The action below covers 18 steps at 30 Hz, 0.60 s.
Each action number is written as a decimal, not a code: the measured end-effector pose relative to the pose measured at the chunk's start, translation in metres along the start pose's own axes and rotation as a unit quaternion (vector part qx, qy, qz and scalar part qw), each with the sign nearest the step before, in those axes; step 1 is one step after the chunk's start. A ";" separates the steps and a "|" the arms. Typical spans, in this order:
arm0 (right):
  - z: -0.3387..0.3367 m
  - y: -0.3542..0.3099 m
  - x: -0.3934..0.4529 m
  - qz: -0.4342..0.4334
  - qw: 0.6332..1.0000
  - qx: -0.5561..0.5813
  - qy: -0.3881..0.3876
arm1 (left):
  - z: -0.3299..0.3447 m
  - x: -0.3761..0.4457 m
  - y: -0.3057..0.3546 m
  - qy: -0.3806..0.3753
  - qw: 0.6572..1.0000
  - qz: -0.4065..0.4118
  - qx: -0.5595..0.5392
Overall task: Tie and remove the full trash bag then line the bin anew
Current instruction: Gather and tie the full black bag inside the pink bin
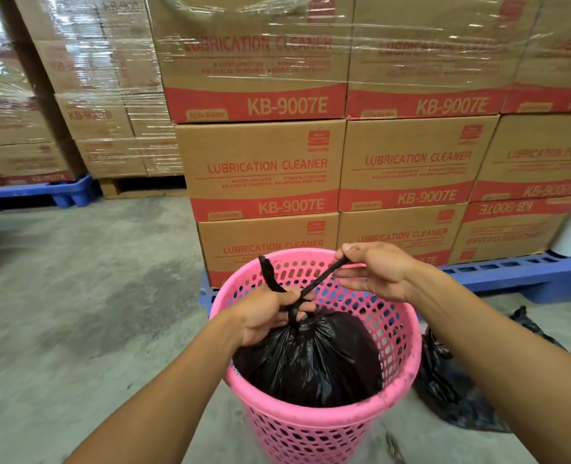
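Tying step was in hand, knot not yet cinched by the look of it. Left hand (270, 313) was clenched round the gathered neck of the black trash bag (310, 360), pinning it just above the bag's bulge; one twisted tail (269, 274) stuck up past the knuckles. The bag sat inside the pink bin (401, 333), top just below the rim, bin standing on the concrete floor (86, 296). Right hand (374, 269) pinched the other twisted tail (324, 277) between thumb and fingers, drawn taut up and to the right from the neck.

Next move probably called for crossing or looping the two tails and pulling tight while the left hand kept the neck bunched; then a straight lift out of the bin. The liner was not yet started.

Materials: the bag was thin glossy film, pleated into radial creases at the neck, tails rope-like from twisting. The bin was rigid plastic, round, tapered, perforated lattice wall, smudged rim. The floor was rough, stained grey. A second crumpled black bag (451, 396) lay on the floor just beside the bin's right side, possibly the new liner, could not tell. Behind stood stacked cardboard cartons (267, 169), some shrink-wrapped, on a blue pallet (511, 276).
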State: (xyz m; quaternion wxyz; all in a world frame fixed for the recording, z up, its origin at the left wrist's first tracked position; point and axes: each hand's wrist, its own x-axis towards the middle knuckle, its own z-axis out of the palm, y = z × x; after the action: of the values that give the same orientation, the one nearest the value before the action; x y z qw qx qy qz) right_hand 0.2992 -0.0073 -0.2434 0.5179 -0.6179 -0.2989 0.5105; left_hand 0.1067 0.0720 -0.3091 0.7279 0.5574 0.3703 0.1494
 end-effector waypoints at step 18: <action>0.021 0.042 0.006 0.014 0.952 -0.303 -0.045 | 0.009 -0.004 -0.007 0.222 0.849 0.128 0.462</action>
State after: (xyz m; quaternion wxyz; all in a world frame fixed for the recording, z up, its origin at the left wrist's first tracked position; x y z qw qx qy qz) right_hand 0.2742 -0.0063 -0.2839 0.2855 -0.7263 -0.4535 0.4305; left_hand 0.1090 0.0614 -0.3130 0.2593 0.8239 0.4734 0.1730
